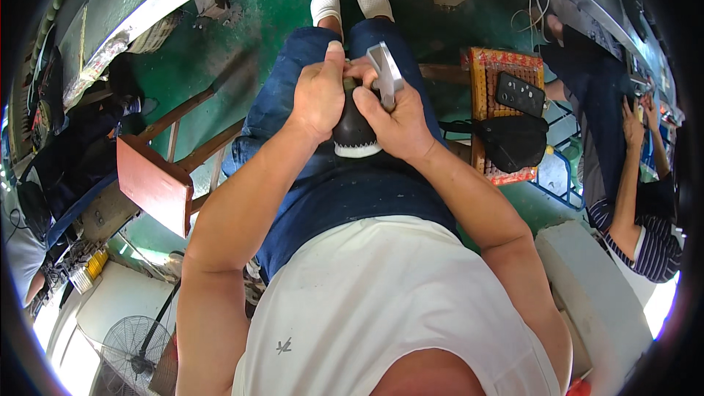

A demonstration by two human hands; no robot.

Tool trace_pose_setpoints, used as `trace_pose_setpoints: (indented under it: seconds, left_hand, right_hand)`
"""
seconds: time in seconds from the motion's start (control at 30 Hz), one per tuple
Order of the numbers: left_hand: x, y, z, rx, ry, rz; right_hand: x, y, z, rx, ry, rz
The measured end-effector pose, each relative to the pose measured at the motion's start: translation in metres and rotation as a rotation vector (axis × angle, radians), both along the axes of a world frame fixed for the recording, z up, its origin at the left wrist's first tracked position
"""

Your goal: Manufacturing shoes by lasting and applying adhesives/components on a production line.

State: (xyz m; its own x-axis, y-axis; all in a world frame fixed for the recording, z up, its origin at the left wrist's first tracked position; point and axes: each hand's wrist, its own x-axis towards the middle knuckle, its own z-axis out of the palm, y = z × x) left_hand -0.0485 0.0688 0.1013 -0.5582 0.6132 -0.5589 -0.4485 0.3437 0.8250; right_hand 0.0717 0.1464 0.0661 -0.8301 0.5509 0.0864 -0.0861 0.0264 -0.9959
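Note:
Between my thighs sits a dark, rounded shoe piece (355, 126) with a white, jagged-edged rim at its near end. My left hand (320, 97) is wrapped around its left side, with the thumb pointing away from me. In my right hand (405, 123) is a hammer (386, 72), gripped close to its metal head, which stands up above the fingers. The fingers of that hand also rest against the right side of the shoe piece. Both hands cover much of its far part, and most of the hammer's handle is hidden.
On my right, a beaded seat (484, 114) holds a black phone (521, 94) and a black pouch (513, 143). Beyond it sits a co-worker in a striped shirt (638, 238). A brown board (152, 183) and wooden bars stand left; a fan (139, 352) is lower left.

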Motion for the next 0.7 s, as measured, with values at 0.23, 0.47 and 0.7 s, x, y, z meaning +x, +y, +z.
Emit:
trace_pose_setpoints:
  seconds: [0.23,0.47,0.7]
  left_hand:
    - [-0.025,-0.001,-0.025,0.073,-0.216,0.006]
    - [-0.019,0.007,-0.025,0.128,-0.3,0.028]
    - [-0.029,0.011,-0.053,0.152,-0.229,0.029]
  right_hand:
    - [-0.003,0.036,0.007,-0.068,-0.179,0.265]
    - [-0.006,0.056,0.051,0.462,-0.237,0.511]
    - [-0.015,0.053,0.052,0.749,-0.308,0.483]
